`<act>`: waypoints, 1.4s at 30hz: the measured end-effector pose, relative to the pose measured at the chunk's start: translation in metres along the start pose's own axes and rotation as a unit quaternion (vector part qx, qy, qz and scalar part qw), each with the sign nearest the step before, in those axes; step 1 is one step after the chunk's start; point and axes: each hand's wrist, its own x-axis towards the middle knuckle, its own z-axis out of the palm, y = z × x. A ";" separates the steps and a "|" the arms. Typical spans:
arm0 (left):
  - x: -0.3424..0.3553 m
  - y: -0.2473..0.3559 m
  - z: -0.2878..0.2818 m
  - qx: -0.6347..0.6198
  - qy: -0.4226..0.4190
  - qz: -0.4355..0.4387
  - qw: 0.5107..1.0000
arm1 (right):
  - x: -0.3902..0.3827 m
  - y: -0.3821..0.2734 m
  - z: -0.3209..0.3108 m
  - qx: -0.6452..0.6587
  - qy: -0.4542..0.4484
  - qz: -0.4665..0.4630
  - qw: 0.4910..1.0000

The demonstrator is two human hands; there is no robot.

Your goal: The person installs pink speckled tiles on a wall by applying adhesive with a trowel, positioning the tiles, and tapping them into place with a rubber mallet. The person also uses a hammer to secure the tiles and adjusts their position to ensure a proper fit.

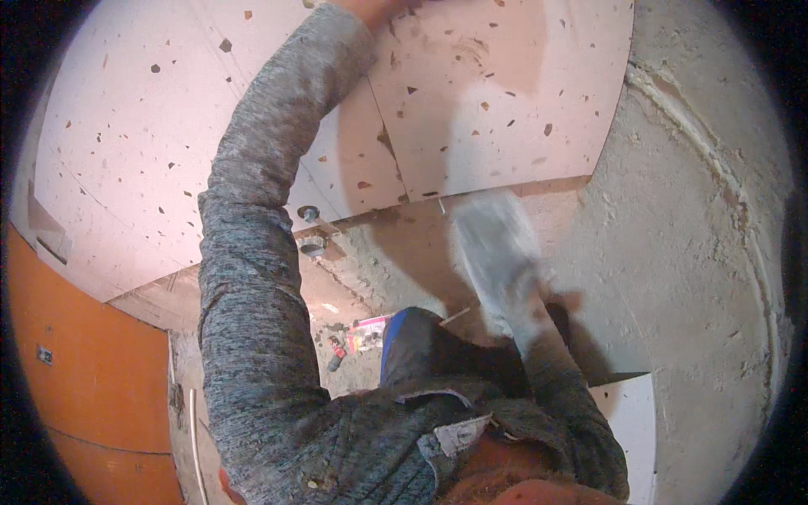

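Note:
My left arm in a grey knit sleeve reaches up to speckled light wall tiles (480, 93); my left hand (366, 10) is against them at the top edge, its fingers mostly cut off from view. My right hand (523, 290) grips a grey, dusty flat tool, apparently a trowel (492, 236), blurred and held just below the tiles' lower edge beside bare rough plaster (690, 252). Two metal pipe fittings (309, 214) stick out below the tiles, left of the tool.
An orange panel (84, 353) stands at the lower left, with a pale pipe (197, 446) beside it. A red-handled tool (337, 349) and a printed packet (368, 335) lie below. A white board (627, 429) is at the lower right. My leg shows below the trowel.

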 end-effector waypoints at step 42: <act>-0.025 -0.003 -0.002 0.105 -0.021 -0.058 0.993 | 0.010 -0.045 -0.057 0.024 0.115 0.095 0.989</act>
